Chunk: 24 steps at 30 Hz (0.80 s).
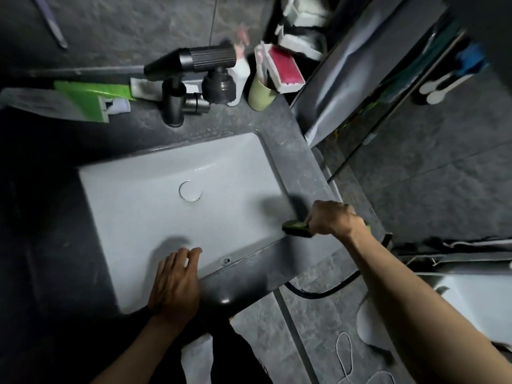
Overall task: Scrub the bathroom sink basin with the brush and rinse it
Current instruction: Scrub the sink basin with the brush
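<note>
The white rectangular sink basin (155, 217) is set in a dark stone counter, with a round drain (190, 191) near its middle. My right hand (333, 218) grips a green brush with dark bristles (296, 229), pressed against the basin's right front corner at the rim. My left hand (176, 284) rests flat on the basin's front edge, fingers slightly apart and holding nothing. The black faucet (191, 79) stands behind the basin on the counter; no water shows running from it.
Behind the basin sit a pale green cup with toothbrushes (260, 92), a white bottle (241, 76), a red and white box (285, 67) and a green and white tube (83, 101). A black hose (324, 291) hangs below the counter at right. Grey tiled floor lies below.
</note>
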Each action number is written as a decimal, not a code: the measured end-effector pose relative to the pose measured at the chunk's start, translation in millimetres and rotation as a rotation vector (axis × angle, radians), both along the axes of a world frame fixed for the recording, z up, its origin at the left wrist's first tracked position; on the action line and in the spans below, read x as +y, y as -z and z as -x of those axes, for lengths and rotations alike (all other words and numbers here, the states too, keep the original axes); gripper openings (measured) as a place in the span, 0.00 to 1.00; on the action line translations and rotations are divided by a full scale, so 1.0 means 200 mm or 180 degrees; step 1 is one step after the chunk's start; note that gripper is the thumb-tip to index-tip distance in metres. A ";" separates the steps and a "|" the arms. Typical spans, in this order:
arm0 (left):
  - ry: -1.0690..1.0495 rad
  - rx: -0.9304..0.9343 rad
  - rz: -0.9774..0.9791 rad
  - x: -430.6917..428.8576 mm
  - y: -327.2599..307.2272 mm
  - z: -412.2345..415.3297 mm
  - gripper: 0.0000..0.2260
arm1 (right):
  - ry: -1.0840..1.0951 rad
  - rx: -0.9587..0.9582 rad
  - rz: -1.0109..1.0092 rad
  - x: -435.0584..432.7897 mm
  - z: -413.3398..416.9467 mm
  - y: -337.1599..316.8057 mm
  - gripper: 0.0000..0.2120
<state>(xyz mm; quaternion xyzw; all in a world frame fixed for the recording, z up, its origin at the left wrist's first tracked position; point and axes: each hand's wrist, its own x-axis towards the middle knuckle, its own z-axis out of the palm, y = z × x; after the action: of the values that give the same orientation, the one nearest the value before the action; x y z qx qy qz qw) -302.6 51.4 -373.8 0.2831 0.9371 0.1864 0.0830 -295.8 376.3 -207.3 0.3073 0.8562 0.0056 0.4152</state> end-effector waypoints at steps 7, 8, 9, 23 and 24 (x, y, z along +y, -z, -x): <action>0.0044 -0.0098 0.0148 0.00 0.02 0.01 0.26 | -0.1110 0.0713 -0.1138 -0.10 -0.15 0.13 0.12; 0.0028 -0.0112 0.0122 0.00 0.02 0.01 0.26 | -0.1083 0.0751 -0.1141 -0.10 -0.16 0.14 0.12; 0.0052 -0.0116 0.0085 0.01 0.01 0.01 0.27 | -0.0971 0.0781 -0.1100 -0.10 -0.18 0.16 0.13; 0.0665 -0.0347 -0.0288 0.64 -0.03 -0.07 0.11 | 0.0832 0.1195 -0.0475 -0.17 -0.31 0.26 0.14; 0.0684 -0.0319 -0.0185 0.69 -0.02 -0.09 0.11 | 0.0813 0.1201 -0.0515 -0.17 -0.32 0.27 0.14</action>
<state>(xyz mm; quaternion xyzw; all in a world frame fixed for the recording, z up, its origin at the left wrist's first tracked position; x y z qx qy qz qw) -283.6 188.4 -370.4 0.3744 0.8903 0.2175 0.1410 -232.2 341.6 -261.0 0.4410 0.8696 -0.0358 0.2193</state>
